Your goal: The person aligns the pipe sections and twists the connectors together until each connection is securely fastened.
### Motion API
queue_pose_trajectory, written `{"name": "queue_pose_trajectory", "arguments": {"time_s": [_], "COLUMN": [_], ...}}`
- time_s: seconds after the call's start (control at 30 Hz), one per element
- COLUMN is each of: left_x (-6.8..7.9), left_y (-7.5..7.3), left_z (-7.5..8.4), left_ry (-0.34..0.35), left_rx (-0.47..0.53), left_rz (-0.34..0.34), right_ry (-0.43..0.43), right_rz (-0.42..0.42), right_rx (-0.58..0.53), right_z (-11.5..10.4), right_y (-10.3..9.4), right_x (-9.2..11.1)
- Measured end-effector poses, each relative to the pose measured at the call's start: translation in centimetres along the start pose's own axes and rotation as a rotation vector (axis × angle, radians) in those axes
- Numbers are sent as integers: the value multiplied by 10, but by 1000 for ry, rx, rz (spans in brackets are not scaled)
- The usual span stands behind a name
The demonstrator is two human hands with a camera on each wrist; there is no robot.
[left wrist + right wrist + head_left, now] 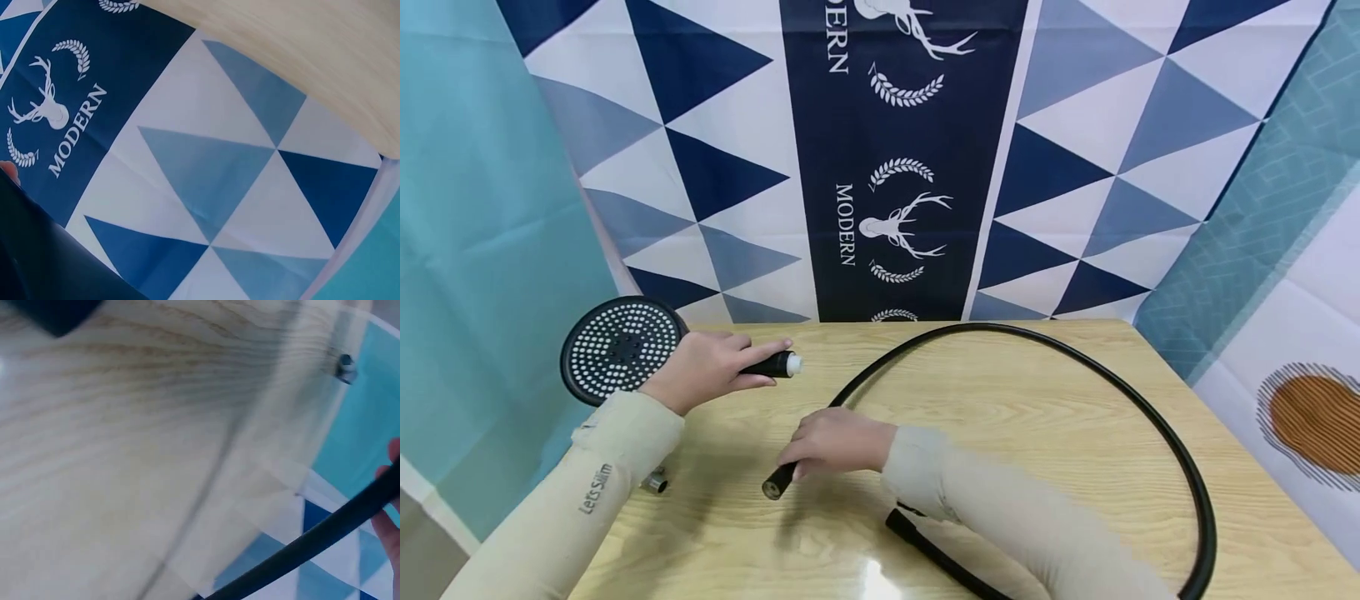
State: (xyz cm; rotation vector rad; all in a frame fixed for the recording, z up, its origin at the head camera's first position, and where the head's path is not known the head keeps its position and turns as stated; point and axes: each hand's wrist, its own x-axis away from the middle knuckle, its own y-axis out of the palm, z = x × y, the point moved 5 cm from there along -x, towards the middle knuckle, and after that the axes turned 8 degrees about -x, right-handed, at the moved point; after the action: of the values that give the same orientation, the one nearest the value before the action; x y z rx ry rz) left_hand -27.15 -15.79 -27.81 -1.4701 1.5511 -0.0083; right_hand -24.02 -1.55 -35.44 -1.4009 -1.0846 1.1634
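A black round shower head (pixel 621 350) with pale nozzle dots is held up over the table's left side. My left hand (pixel 711 367) grips its handle, and the white threaded tip (pixel 794 364) points right. In the left wrist view, a dark shape (pixel 44 256) fills the lower corner beside a fingertip. My right hand (pixel 838 442) holds a black shower hose (pixel 985 327) near one end, raised above the table. That round end (pixel 772 485) faces left and down, apart from the handle. In the right wrist view the hose (pixel 306 547) runs to the fingers.
The hose loops across the wooden table (pixel 1037 417), its other end (pixel 904 527) lying near the front beside my right sleeve. A small metal fitting (pixel 657 481) sits at the left edge, partly behind my left sleeve. Patterned cloth (pixel 895 167) hangs behind the table.
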Motion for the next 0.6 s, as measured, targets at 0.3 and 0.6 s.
{"name": "queue_pose_trajectory", "arguments": {"time_s": [0.3,0.6], "left_x": [-2,-11], "left_y": [-9,-15], "left_z": [-8,-11], "left_ry": [-22,-17], "left_rx": [29,4], "left_rz": [-23,1], "right_ry": [123,231], "right_rz": [369,585], "right_rx": [-213,-402], "right_z": [14,25], "right_y": [-54,-71], "right_x": [46,81]}}
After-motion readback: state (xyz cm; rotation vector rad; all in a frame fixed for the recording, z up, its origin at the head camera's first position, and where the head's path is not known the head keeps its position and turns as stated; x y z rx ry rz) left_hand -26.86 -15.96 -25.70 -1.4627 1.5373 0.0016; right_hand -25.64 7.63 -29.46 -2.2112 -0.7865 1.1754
